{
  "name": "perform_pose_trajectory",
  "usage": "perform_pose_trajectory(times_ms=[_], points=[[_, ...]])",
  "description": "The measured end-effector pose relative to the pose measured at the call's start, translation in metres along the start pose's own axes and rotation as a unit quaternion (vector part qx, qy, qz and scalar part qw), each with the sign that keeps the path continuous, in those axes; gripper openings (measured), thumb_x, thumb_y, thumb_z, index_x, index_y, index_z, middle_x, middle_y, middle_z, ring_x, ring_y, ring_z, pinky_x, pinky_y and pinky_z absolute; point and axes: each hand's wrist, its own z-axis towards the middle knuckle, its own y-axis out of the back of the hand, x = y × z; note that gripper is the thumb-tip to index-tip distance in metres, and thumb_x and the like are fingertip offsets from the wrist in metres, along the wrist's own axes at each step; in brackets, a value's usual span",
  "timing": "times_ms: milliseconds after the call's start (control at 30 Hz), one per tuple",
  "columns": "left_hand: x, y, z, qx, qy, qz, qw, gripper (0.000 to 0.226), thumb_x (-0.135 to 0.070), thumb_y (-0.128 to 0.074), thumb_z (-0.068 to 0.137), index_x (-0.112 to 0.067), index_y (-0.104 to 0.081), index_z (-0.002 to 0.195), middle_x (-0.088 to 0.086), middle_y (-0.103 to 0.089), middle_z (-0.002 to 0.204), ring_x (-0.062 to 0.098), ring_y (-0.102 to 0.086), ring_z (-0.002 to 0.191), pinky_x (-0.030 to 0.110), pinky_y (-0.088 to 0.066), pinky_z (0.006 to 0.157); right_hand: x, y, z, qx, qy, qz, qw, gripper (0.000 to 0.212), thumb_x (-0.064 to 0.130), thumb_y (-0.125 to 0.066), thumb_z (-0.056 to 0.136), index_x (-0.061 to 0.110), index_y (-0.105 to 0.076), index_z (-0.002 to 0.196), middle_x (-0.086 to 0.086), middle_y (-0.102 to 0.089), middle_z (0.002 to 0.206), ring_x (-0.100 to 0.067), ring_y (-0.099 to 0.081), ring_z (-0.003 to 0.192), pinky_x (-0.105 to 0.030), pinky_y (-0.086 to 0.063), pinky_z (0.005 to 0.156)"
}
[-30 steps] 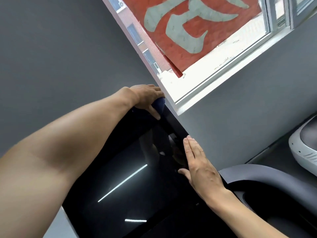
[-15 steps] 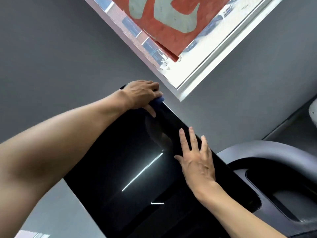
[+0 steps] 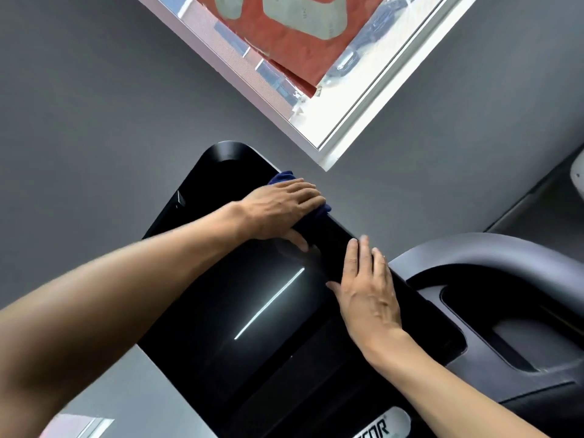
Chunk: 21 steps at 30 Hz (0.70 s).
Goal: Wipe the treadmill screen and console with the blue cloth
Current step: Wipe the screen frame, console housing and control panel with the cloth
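Wiping: left hand (image 3: 281,210) presses the dark blue cloth (image 3: 282,178) flat against the top edge of the glossy black treadmill screen (image 3: 221,305).
Bracing: right hand (image 3: 368,295), fingers straight and together, lies flat on the screen's right side.
Progress: apparently early; the grey console (image 3: 493,279) looks untouched.
Change: half a second ago the cloth was in much the same place; more screen now shows.
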Motion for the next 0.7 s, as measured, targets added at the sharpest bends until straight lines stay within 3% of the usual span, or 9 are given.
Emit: perform_pose_trajectory(times_ms=[100, 200, 367, 500, 600, 700], points=[[0.043, 0.028, -0.009, 0.072, 0.030, 0.035, 0.996, 0.102, -0.079, -0.060, 0.075, -0.016, -0.039, 0.152, 0.004, -0.044, 0.154, 0.021, -0.033, 0.148, 0.035, -0.010, 0.123, -0.015, 0.003, -0.010, 0.037, -0.022, -0.004, 0.999, 0.091, 0.040, -0.079, 0.080, -0.003, -0.039, 0.150, -0.037, -0.049, 0.138, -0.052, -0.057, 0.115, -0.061, -0.049, 0.099], [0.064, 0.029, -0.016, 0.072, 0.068, 0.053, 0.994, 0.089, -0.072, -0.058, 0.084, -0.018, -0.039, 0.152, 0.004, -0.043, 0.155, 0.024, -0.031, 0.150, 0.039, -0.011, 0.125, -0.028, 0.005, -0.016, 0.038, -0.021, -0.005, 0.999, 0.082, 0.033, -0.076, 0.085, -0.004, -0.039, 0.149, -0.033, -0.051, 0.138, -0.050, -0.058, 0.111, -0.061, -0.051, 0.094], [0.005, -0.001, -0.003, -0.012, 0.021, 0.030, 0.999, 0.083, -0.070, -0.048, 0.088, -0.009, -0.050, 0.144, 0.011, -0.056, 0.141, 0.033, -0.045, 0.139, 0.045, -0.025, 0.123, -0.035, 0.007, -0.020, 0.041, -0.023, 0.010, 0.999, 0.073, 0.029, -0.069, 0.089, -0.007, -0.041, 0.147, -0.032, -0.053, 0.138, -0.048, -0.059, 0.117, -0.057, -0.052, 0.096], [-0.060, -0.025, 0.014, -0.017, -0.013, 0.016, 1.000, 0.091, -0.074, -0.035, 0.088, -0.004, -0.052, 0.143, 0.014, -0.057, 0.141, 0.036, -0.048, 0.137, 0.047, -0.028, 0.122, -0.040, 0.007, -0.022, 0.058, -0.034, 0.032, 0.997, 0.076, 0.027, -0.077, 0.084, -0.013, -0.046, 0.140, -0.034, -0.057, 0.133, -0.047, -0.061, 0.117, -0.054, -0.054, 0.095], [-0.057, -0.023, 0.015, -0.005, -0.030, 0.027, 0.999, 0.104, -0.084, -0.028, 0.083, -0.006, -0.045, 0.149, 0.013, -0.051, 0.149, 0.032, -0.041, 0.144, 0.039, -0.014, 0.124, -0.045, 0.009, -0.024, 0.058, -0.036, 0.056, 0.996, 0.074, 0.029, -0.070, 0.092, -0.013, -0.039, 0.145, -0.034, -0.051, 0.140, -0.046, -0.055, 0.127, -0.051, -0.048, 0.104], [-0.012, -0.010, 0.002, -0.012, -0.003, 0.042, 0.999, 0.111, -0.088, -0.024, 0.079, -0.005, -0.040, 0.151, 0.014, -0.047, 0.151, 0.031, -0.037, 0.147, 0.040, -0.013, 0.126, -0.052, 0.013, -0.029, 0.075, -0.024, 0.075, 0.994, 0.070, 0.035, -0.046, 0.105, -0.008, -0.022, 0.154, -0.029, -0.034, 0.155, -0.039, -0.037, 0.144, -0.044, -0.031, 0.119]])
